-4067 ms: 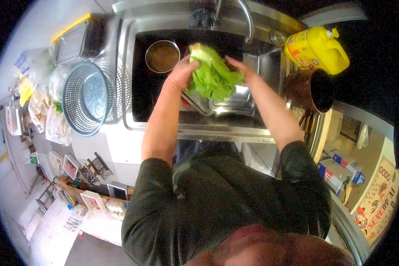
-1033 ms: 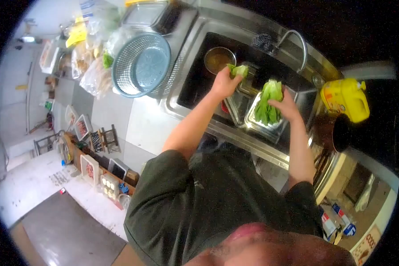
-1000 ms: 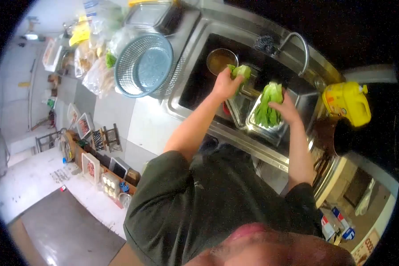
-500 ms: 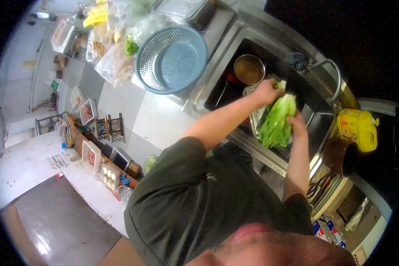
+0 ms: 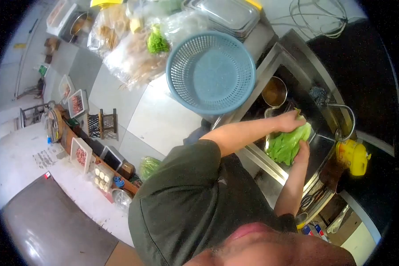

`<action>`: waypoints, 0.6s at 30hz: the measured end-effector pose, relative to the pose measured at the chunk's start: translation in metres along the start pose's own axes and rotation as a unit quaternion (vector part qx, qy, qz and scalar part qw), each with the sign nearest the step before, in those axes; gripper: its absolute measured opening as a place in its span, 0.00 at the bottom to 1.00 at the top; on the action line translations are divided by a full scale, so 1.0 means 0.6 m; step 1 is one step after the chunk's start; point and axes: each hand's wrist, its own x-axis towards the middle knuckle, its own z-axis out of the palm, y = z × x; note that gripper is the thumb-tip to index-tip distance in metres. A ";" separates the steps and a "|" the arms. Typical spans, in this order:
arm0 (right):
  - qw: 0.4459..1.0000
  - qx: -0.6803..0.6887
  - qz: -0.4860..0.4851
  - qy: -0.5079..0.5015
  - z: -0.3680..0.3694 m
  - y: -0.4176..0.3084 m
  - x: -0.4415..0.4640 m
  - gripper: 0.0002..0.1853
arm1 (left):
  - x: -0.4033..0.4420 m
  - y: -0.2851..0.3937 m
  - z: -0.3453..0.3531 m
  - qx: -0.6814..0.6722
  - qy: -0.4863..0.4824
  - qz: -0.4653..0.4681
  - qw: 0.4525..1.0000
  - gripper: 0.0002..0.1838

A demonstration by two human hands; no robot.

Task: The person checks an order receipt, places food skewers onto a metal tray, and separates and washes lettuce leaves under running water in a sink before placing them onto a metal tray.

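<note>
Two bare hands on one head of bright green, leafy lettuce (image 5: 284, 148). Landmark for all places: the round grey-blue perforated plastic basket (image 5: 210, 73); lettuce is below and right of it in view. Our left hand (image 5: 290, 121) has its fingers curled round the upper end, a scrap of leaf poking out past them. Our right hand (image 5: 302, 153) grips the lettuce on the side away from the basket, most of its fingers hidden. How firm either grip is, we can't tell. We have the lettuce over the stainless steel sink (image 5: 264, 163), right of the basket; whether the leaves touch metal underneath, we can't tell.

Also right of the basket, in the sink near our left hand: a round metal bowl (image 5: 275, 92) with brownish contents. Further right of the basket we see a dark wiry scrubber (image 5: 317, 95) and a curved steel tap (image 5: 354, 122). Lower right, well apart from the basket: a yellow plastic jug (image 5: 352, 157), with a reddish-brown pot (image 5: 330, 173) just beside it.

Just left of the basket: clear plastic bags (image 5: 139, 66) with pale contents, plus a frilly green vegetable (image 5: 157, 41). Just above the basket: a stack of rectangular metallic trays (image 5: 226, 15). Lower left, well apart: a bundle of green vegetables (image 5: 150, 167), near our dark green sleeve (image 5: 181, 177) in view
</note>
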 end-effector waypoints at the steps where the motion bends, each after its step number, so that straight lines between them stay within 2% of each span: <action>1: 1.000 0.009 -0.016 -0.023 0.001 -0.001 0.004 0.31 | -0.001 -0.014 -0.016 0.089 0.020 0.057 0.994 0.36; 2: 0.997 0.014 -0.044 -0.055 -0.005 -0.004 0.007 0.29 | -0.004 -0.022 -0.031 0.178 0.039 0.113 0.977 0.36; 4: 0.998 0.034 -0.048 -0.028 -0.031 -0.001 0.024 0.27 | -0.051 -0.004 -0.120 0.284 0.125 0.181 0.933 0.33; 5: 0.998 0.040 -0.038 -0.015 -0.032 -0.002 0.019 0.26 | -0.078 -0.001 -0.170 0.305 0.171 0.162 0.923 0.28; 7: 0.999 0.050 -0.020 0.007 -0.035 -0.010 0.009 0.25 | -0.143 -0.017 -0.277 0.374 0.338 0.156 0.849 0.24; 9: 0.998 0.060 -0.013 0.017 -0.066 -0.002 0.015 0.24 | -0.210 -0.056 -0.385 0.470 0.455 0.118 0.747 0.27; 10: 0.998 0.066 -0.009 0.023 -0.081 0.004 0.015 0.24 | -0.250 -0.062 -0.425 0.476 0.490 0.098 0.724 0.29; 12: 0.997 0.076 0.001 0.025 -0.080 -0.002 -0.007 0.24 | -0.298 -0.104 -0.468 0.457 0.553 0.005 0.697 0.27; 15: 0.997 0.074 -0.008 0.021 -0.076 -0.001 -0.019 0.23 | -0.321 -0.140 -0.478 0.198 0.491 -0.187 0.827 0.25; 18: 0.997 0.081 0.007 0.014 -0.085 0.004 -0.009 0.23 | -0.304 -0.174 -0.466 0.173 0.613 -0.110 0.763 0.25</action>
